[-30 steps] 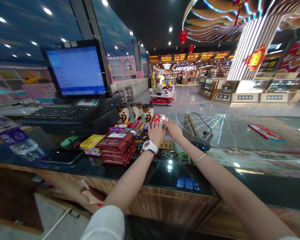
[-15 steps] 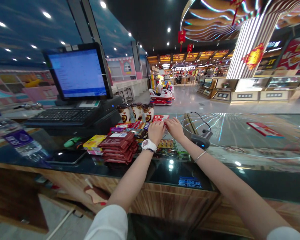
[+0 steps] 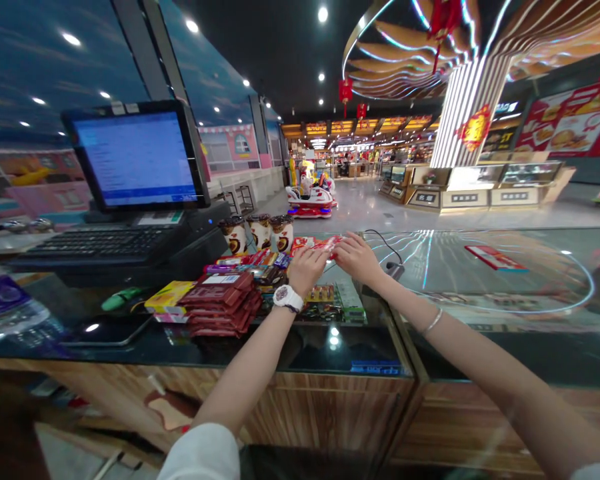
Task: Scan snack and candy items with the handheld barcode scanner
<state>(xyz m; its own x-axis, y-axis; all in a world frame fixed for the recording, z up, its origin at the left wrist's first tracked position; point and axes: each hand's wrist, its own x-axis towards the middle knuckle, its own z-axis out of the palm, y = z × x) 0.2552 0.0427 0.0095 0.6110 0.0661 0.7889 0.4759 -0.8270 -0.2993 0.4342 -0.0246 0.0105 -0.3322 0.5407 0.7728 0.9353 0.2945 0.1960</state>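
My left hand, with a white watch at the wrist, has its fingers bent over the left part of a red-and-white packet. Its right end is pinched in the fingers of my right hand. Both hands are close together over the glass counter. Beside my left hand lie colourful snack bars, and nearer to me is a stack of brown-red packets. Three lidded cups stand behind the bars. Below my hands sit small gold-and-green packs.
At left stand a monitor, a keyboard and a water bottle. A phone and a yellow box lie at the near side. A black cable device and a flat red box are at right.
My right hand has shifted slightly right along the red-and-white packet, and more of the packet shows between my hands. The whole view has turned a little to the right.
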